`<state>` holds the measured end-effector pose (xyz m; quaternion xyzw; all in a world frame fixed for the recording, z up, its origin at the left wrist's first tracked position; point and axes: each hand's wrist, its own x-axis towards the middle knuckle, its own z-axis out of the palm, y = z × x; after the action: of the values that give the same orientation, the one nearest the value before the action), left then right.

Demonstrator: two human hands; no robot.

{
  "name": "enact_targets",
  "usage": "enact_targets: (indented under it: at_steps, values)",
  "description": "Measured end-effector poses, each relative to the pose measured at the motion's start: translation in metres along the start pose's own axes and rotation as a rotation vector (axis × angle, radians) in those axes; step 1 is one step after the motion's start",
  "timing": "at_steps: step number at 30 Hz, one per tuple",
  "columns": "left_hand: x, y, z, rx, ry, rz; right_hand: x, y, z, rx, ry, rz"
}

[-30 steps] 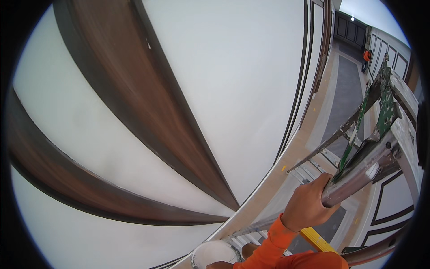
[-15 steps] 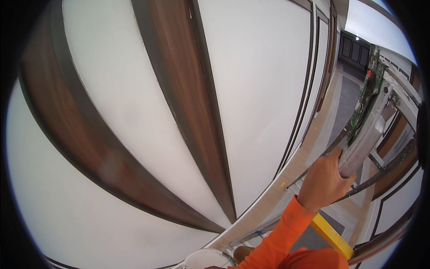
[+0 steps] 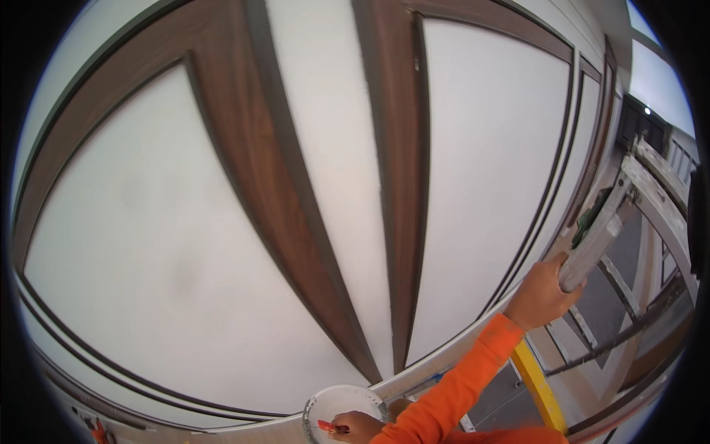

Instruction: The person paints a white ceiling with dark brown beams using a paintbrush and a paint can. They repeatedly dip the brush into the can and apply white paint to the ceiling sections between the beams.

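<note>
My left hand [image 3: 546,294] is wrapped round the paint-spattered metal rail [image 3: 592,255] of a stepladder, its orange-sleeved forearm slanting across from the lower edge. Over a white bucket [image 3: 319,405] with a paint-streaked rim, at the bottom centre, is my right hand [image 3: 359,426]. Its closed fingers hold a small red-handled tool [image 3: 325,425]; the working end is hidden. The right forearm is mostly covered by the left sleeve.
A large white wall with dark brown wood trim [image 3: 255,148] fills the left and centre. The stepladder's rungs [image 3: 621,285] and a yellow bar [image 3: 540,385] stand at the right, above a grey and beige floor. Green-stained material [image 3: 592,218] hangs by the rail.
The view has swung left and shows more of the wall and bucket. My right hand has come into view over the bucket with the red-handled tool. My left hand keeps its hold on the rail.
</note>
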<state>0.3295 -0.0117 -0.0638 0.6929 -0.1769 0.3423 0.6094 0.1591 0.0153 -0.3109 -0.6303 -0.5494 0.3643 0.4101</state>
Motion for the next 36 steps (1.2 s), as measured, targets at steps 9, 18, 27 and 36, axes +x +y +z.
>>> enact_targets:
  at_steps: [9, 18, 27, 36]
  values:
    - [-0.003, 0.017, -0.004, -0.022, -0.047, -0.107, -0.028, -0.016, 0.07, 0.078, -0.227, -0.029]
    - [-0.006, 0.007, 0.002, 0.101, 0.037, -0.127, -0.043, -0.01, 0.021, 0.13, -0.156, 0.15]
    - [-0.022, 0.022, 0.0, 0.252, 0.129, -0.229, -0.061, -0.031, 0.008, 0.112, -0.06, 0.117]
    - [-0.033, 0.033, 0.007, 0.337, 0.198, -0.277, -0.066, -0.04, 0.005, 0.081, 0.057, 0.145]
